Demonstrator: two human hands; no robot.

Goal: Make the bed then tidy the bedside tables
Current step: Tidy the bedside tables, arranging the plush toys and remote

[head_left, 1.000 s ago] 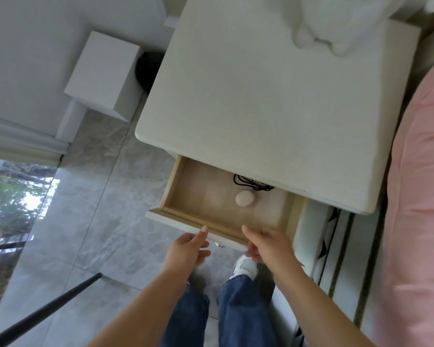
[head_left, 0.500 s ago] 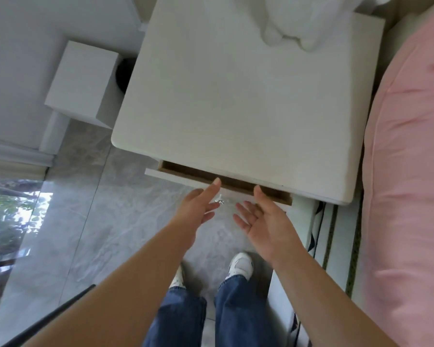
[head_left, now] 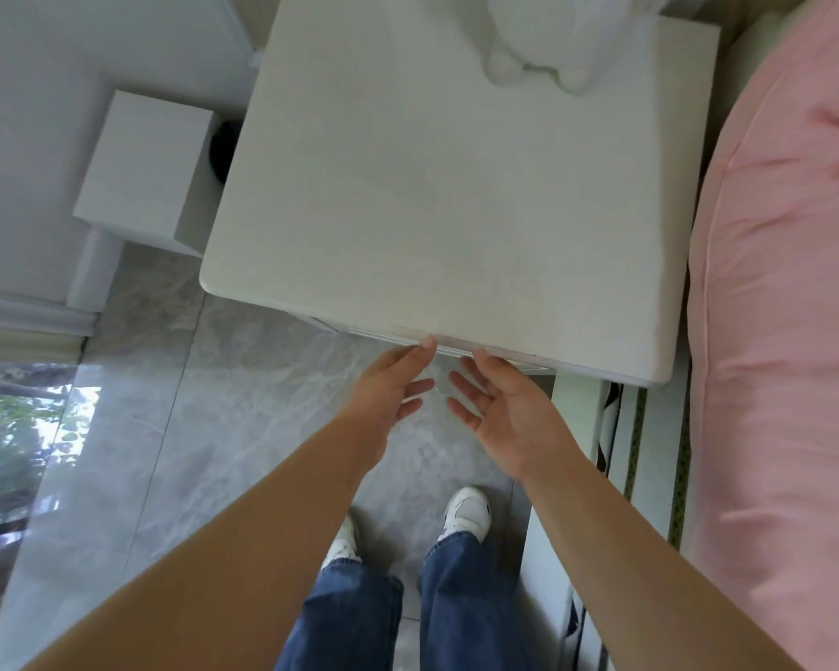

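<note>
The white bedside table (head_left: 446, 186) stands below me, its top bare except for a white plush toy (head_left: 553, 50) at the far edge. Its drawer (head_left: 456, 348) is pushed in, only a thin front strip showing under the tabletop. My left hand (head_left: 388, 389) has fingers spread, the fingertips touching the drawer front. My right hand (head_left: 500, 414) is open, palm up, just in front of the drawer, holding nothing. The pink bedding (head_left: 785, 331) lies along the right.
A white box (head_left: 146, 167) sits on the floor left of the table, with a dark round object (head_left: 221, 150) behind it. Grey tiled floor (head_left: 165, 452) spreads under my feet. A window (head_left: 11, 438) is at the left.
The drawer, open a second ago with a cable and a pale oval object inside, has been pushed shut by both hands. My fingers have loosened off its front.
</note>
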